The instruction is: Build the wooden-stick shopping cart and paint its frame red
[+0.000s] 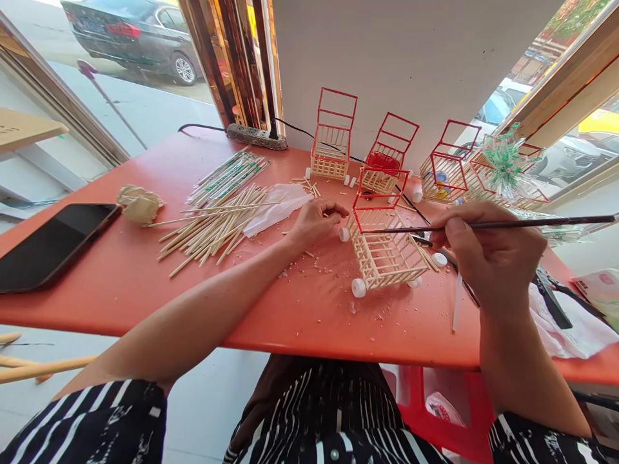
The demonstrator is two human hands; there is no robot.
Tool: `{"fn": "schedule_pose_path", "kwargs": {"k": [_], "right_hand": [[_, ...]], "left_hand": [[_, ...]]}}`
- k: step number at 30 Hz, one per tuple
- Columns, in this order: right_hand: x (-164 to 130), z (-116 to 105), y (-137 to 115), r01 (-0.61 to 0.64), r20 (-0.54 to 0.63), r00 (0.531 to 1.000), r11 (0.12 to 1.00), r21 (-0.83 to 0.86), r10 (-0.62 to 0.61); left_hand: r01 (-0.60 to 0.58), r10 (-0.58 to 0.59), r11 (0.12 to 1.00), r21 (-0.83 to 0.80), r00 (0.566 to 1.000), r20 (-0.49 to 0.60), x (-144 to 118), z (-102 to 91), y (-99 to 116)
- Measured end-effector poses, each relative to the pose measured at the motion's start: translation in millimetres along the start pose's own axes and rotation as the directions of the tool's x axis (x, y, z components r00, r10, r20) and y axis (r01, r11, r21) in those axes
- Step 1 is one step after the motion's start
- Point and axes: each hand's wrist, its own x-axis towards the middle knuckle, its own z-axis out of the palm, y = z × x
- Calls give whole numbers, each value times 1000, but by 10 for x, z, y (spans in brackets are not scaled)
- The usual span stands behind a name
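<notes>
A small shopping cart [387, 248] made of thin wooden sticks stands on the table in front of me, with white round wheels and a red handle frame. My right hand [493, 248] grips a thin dark paintbrush [541, 223], whose tip reaches the red bar at the cart's left back corner. To the left of the cart, my left hand [316, 225] rests low over the table with loosely bent fingers and holds nothing visible. Its fingertips come close to the cart's handle side; whether they touch it I cannot tell.
Behind stand several similar carts [331, 145]. Wooden sticks [217, 225] and wrapped sticks [229, 174] lie left, near a crumpled lump [140, 204] and a phone [58, 241]. A power strip [256, 136] sits at the back; scissors [554, 299] lie right. Crumbs dot the red table [290, 316].
</notes>
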Motion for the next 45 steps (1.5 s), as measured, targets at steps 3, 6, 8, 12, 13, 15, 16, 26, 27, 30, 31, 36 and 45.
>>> {"fn": "schedule_pose_path", "kwargs": {"k": [3, 6, 8, 12, 13, 15, 16, 26, 27, 30, 31, 36, 45], "right_hand": [[0, 47, 63, -2, -7, 1000, 1000, -17, 2], [-3, 61, 117, 11, 39, 999, 998, -58, -9], [-6, 35, 118, 17, 70, 997, 998, -59, -13], [-20, -46, 45, 6, 50, 999, 999, -39, -4], [-23, -61, 23, 9, 45, 999, 1000, -30, -8], [-27, -79, -14, 20, 38, 999, 1000, -2, -20], [-28, -81, -28, 20, 30, 999, 1000, 9, -20], [-36, 74, 127, -30, 10, 999, 999, -22, 30], [-38, 92, 152, -25, 26, 999, 999, -33, 26], [-37, 118, 189, -11, 39, 999, 999, -33, 12], [-34, 115, 190, -8, 47, 999, 1000, -28, 10], [-31, 39, 157, -3, 67, 998, 1000, -8, 4], [-50, -64, -19, 28, -4, 1000, 999, 47, -28]], "left_hand": [[-1, 1, 1000, -3, 1000, 4, 2, -3, -9], [-8, 8, 1000, -2, 1000, 10, 7, -3, -23], [-17, 17, 1000, 5, 1000, 11, 11, -3, -33], [-30, 29, 999, 16, 999, 15, 10, -5, -40], [-31, 30, 999, 18, 999, 15, 7, -6, -39], [-34, 33, 999, 23, 999, 18, 3, -7, -32], [-35, 35, 999, 25, 999, 19, 1, -7, -29], [-33, 32, 999, 44, 999, 26, 2, -6, -33], [-33, 32, 999, 43, 999, 28, 1, -6, -32], [-36, 35, 999, 34, 999, 34, 2, -1, -32], [-37, 36, 999, 30, 999, 32, 4, 2, -33], [-39, 39, 999, 13, 999, 18, 18, 19, -51], [-30, 30, 1000, 10, 999, 25, 15, 7, -57]]}}
